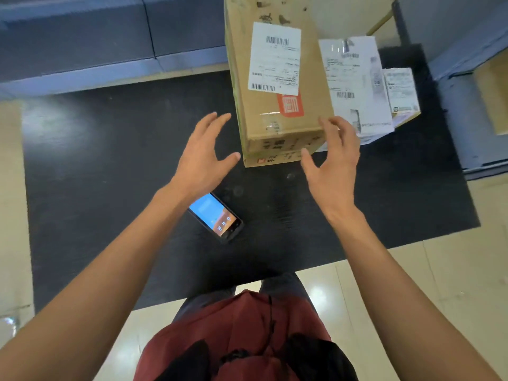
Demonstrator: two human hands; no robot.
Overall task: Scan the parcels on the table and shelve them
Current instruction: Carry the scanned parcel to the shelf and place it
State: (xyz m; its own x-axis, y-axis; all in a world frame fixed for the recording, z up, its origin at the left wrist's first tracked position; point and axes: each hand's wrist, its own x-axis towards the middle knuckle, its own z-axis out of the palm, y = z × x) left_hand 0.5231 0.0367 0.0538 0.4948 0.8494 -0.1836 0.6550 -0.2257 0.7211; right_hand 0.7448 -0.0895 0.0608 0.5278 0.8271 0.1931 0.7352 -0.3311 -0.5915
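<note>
On the dark table (pixel 110 160) a tall cardboard box (pixel 277 116) stands at the far middle, a white label (pixel 275 59) with barcodes on its top face and a red mark below the label. The left hand (pixel 202 158) hovers just beside the box's near left corner, fingers spread and straight, holding nothing. The right hand (pixel 332 160) is at the near right corner, fingers spread, fingertips at or just over the top edge; whether they touch it I cannot tell. The box lies between the two hands. Right of it sit a white parcel (pixel 357 86) and a small box (pixel 402 92). A phone (pixel 215 217), screen lit, lies on the table near the left wrist.
</note>
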